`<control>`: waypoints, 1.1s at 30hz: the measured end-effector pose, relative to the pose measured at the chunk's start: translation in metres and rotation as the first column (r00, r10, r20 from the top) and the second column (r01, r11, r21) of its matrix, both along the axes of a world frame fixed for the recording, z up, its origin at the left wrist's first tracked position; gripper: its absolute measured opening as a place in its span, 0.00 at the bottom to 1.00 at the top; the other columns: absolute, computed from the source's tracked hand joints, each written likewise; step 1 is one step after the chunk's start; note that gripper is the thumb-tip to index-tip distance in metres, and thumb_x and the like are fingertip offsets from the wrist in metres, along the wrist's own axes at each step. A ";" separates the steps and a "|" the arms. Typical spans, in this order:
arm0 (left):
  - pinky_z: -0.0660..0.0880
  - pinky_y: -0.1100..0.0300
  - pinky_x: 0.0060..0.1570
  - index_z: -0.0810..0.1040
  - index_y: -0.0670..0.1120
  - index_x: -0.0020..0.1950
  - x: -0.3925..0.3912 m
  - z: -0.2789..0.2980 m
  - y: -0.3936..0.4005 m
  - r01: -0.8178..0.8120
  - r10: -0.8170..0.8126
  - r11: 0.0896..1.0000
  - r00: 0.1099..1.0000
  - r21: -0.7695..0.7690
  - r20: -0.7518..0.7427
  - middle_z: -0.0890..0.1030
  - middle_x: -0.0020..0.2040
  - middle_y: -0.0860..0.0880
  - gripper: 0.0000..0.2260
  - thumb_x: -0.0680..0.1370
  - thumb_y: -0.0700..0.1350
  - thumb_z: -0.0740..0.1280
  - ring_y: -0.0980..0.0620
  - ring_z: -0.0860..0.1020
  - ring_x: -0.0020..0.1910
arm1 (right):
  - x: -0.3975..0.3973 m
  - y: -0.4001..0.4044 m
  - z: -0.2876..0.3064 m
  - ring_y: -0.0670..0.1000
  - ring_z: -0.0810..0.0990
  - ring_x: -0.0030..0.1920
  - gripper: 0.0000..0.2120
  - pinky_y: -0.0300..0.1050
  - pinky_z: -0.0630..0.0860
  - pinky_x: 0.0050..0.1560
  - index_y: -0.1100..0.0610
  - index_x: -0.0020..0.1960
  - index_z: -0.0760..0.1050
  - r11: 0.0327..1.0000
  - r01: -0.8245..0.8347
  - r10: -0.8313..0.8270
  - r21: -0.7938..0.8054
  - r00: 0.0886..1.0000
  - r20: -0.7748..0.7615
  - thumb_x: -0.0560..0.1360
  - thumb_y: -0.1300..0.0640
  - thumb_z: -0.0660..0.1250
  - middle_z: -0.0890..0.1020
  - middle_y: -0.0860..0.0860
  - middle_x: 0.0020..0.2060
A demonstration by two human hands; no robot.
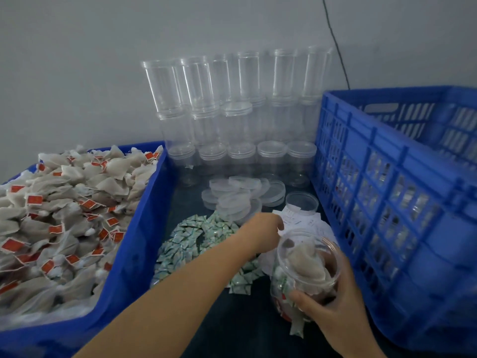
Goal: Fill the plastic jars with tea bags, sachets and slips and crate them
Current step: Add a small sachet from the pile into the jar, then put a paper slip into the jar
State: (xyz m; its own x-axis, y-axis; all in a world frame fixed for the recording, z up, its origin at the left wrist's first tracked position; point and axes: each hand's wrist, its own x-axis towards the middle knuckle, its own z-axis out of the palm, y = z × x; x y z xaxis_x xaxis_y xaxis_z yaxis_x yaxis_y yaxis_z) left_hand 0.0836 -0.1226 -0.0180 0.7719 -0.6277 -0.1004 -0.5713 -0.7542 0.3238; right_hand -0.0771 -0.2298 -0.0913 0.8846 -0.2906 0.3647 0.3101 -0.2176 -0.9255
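My right hand (333, 303) grips a clear plastic jar (307, 264), tilted toward me and packed with tea bags. My left hand (263, 229) reaches across the table and pinches a white paper slip at the pile of slips (307, 220), right behind the jar's mouth. A heap of small green-and-white sachets (196, 236) lies under my left forearm. The blue tray (134, 244) on the left is piled with tea bags (59, 215) bearing red tags.
Empty clear jars (232, 99) stand stacked against the back wall. Loose clear lids (240, 195) lie in front of them. A tall blue slatted crate (392, 202) on the right holds filled jars behind its wall. A black cable runs down the wall.
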 end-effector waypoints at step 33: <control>0.68 0.74 0.27 0.80 0.45 0.41 0.010 0.065 0.030 -0.097 0.068 0.965 0.990 -0.242 -0.124 0.83 0.34 0.53 0.05 0.73 0.45 0.72 0.65 0.77 0.26 | -0.003 -0.009 -0.004 0.36 0.75 0.63 0.47 0.28 0.72 0.59 0.40 0.71 0.63 1.000 0.008 -0.008 0.007 0.999 -0.033 0.55 0.42 0.78 0.76 0.31 0.61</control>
State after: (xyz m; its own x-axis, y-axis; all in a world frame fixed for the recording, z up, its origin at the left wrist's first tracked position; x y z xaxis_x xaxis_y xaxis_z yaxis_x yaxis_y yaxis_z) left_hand 0.0941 -0.0930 0.0470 0.8144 -0.5789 -0.0408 -0.4590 -0.6856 0.5651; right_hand -0.0800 -0.2390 -0.0953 0.8938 -0.3000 0.3334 0.2776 -0.2137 -0.9366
